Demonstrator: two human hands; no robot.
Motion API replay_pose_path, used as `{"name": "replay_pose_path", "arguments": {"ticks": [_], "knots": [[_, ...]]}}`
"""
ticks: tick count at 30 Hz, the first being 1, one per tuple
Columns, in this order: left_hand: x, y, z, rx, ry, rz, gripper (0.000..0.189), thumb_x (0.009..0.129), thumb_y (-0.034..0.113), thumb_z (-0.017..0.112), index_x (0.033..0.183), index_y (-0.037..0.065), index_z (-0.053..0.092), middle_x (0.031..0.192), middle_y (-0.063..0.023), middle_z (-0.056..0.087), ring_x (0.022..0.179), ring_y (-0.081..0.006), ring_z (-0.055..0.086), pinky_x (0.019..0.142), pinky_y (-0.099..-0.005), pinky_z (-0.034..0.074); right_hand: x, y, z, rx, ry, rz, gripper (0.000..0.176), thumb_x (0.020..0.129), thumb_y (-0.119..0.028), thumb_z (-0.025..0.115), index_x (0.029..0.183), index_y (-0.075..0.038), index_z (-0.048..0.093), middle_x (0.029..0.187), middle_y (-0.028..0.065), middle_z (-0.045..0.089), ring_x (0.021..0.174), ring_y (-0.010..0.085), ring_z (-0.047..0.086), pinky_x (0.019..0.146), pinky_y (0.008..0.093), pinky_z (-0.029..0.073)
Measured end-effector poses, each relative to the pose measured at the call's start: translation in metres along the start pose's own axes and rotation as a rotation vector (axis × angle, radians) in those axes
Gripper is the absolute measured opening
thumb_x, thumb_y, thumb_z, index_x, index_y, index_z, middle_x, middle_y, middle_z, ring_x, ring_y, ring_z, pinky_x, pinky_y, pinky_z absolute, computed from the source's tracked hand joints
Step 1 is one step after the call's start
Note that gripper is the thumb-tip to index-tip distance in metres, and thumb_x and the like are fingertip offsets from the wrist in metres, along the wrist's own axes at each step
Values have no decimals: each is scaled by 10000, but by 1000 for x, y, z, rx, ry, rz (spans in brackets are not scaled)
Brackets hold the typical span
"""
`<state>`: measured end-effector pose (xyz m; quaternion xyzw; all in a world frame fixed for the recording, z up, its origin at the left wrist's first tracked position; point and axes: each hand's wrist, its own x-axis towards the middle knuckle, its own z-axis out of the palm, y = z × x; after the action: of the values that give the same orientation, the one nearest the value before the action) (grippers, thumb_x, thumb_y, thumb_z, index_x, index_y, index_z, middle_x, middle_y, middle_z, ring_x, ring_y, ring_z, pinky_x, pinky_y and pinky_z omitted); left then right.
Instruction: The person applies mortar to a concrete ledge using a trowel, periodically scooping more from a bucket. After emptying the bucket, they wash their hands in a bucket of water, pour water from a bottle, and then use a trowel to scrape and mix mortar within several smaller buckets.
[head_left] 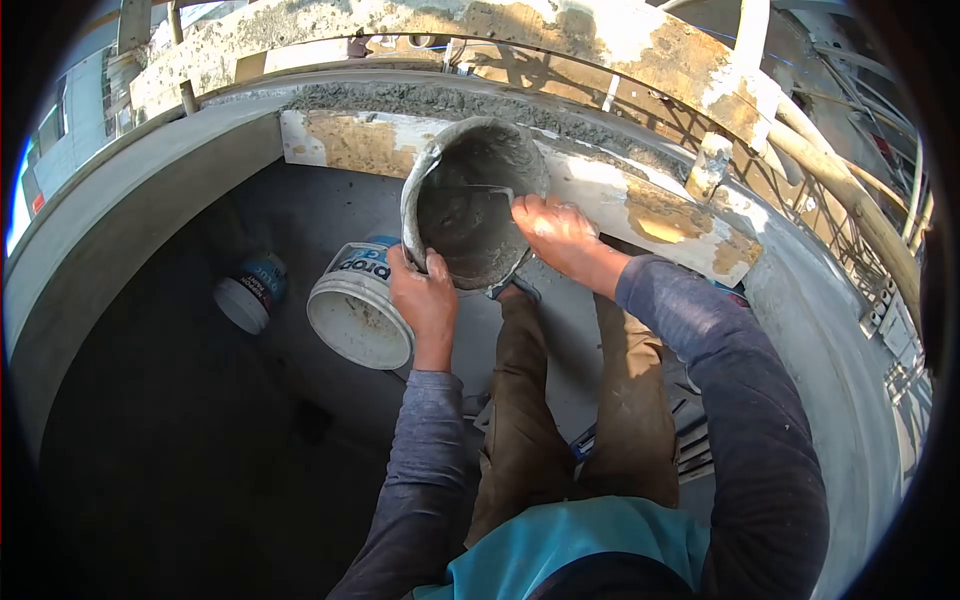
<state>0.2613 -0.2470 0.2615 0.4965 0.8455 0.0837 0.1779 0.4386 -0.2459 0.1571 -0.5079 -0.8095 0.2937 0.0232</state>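
A grey, cement-smeared bucket (pixel 412 205) is tilted so that its mouth faces me, up against the low wall. Wet grey mortar (pixel 455 230) lies inside it. My left hand (pixel 424 297) is closed on the bucket's lower left rim, thumb over the edge. At the right side of the mouth, my right hand (pixel 558 236) is wrapped round the handle of a trowel. The trowel's thin bent shank (pixel 490 189) reaches into the bucket; its blade is hidden or too covered in mortar to make out.
A white bucket (pixel 360 325) lies on its side left of my legs, and another small labelled bucket (pixel 250 292) is farther left. A stained board (pixel 350 140) runs along the wall under fresh mortar (pixel 400 98). Wooden poles (pixel 850 190) stand beyond the curved wall at right.
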Motion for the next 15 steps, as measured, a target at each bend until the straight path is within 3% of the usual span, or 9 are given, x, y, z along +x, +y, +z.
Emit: {"name": "replay_pose_path", "arguments": {"ticks": [5, 7, 9, 10, 15], "knots": [[-2, 0, 0, -41, -35, -34, 194, 820, 136, 631, 909, 14, 511, 757, -206, 596, 709, -436, 585, 649, -473, 447, -7, 27, -48, 40, -138, -123, 190, 780, -82, 593, 958, -18, 596, 853, 122, 597, 769, 315, 654, 611, 411, 565], [-6, 0, 1, -26, -29, -19, 188, 818, 129, 627, 908, 10, 512, 769, -213, 597, 717, -439, 588, 650, -480, 448, 2, 21, -47, 23, -115, -58, 210, 790, -85, 587, 990, -21, 598, 869, 131, 593, 791, 326, 648, 630, 422, 565], [-5, 2, 6, -10, -8, 14, 183, 815, 121, 623, 906, 6, 514, 780, -220, 598, 725, -442, 591, 650, -488, 448, 11, 17, -33, 67, -10, 11, 337, 764, -80, 615, 1095, -55, 558, 909, 103, 592, 829, 316, 632, 664, 435, 546], [-6, 2, 7, 1, -16, 22, 191, 816, 135, 623, 929, 13, 528, 775, -212, 612, 720, -423, 607, 650, -472, 458, 8, 12, -28, 70, -8, -99, 218, 781, -80, 594, 995, -39, 594, 903, 115, 591, 856, 319, 632, 652, 423, 563], [-8, 1, 6, -17, -12, 47, 194, 812, 142, 622, 946, 28, 540, 752, -200, 631, 716, -411, 625, 651, -462, 473, -6, 27, -38, 149, -150, -237, 206, 780, -83, 599, 986, -77, 595, 925, 87, 590, 859, 328, 619, 674, 438, 556]]}}
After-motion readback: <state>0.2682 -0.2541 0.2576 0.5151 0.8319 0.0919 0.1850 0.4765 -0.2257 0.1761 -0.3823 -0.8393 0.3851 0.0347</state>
